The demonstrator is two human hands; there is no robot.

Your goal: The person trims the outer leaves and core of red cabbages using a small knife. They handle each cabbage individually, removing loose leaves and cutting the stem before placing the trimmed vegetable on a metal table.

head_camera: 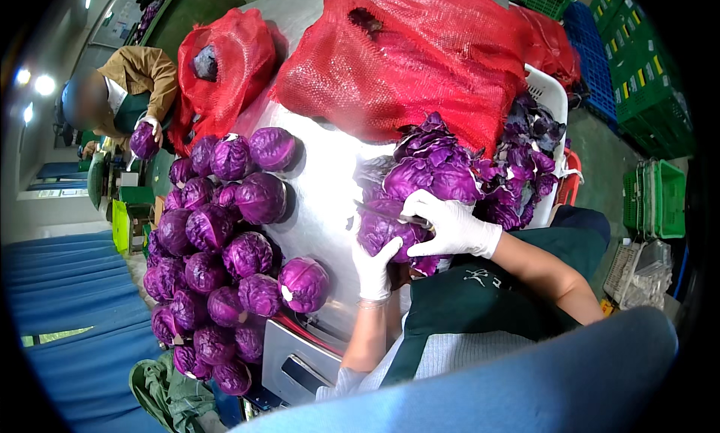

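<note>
A red cabbage head (388, 233) is in front of my body, partly covered by my hands. My white-gloved left hand (374, 264) grips it from the left and below. In my right hand (450, 225), also gloved, is a knife (388, 212) whose blade lies across the top of the head, pointing left. The fingertips of that hand touch the cabbage too. Loose purple outer leaves (430, 174) are heaped just beyond my hands. To the left, many trimmed-looking red cabbages (211, 227) are piled at the edge of the metal table (323, 219).
Red mesh sacks (394, 61) cover the far side. A white plastic basket (558, 118) of leaves stands at right. A co-worker (135, 89) holds a cabbage at upper left. A metal-topped device (301, 365) sits near-left. Green crates (641, 78) are stacked at far right.
</note>
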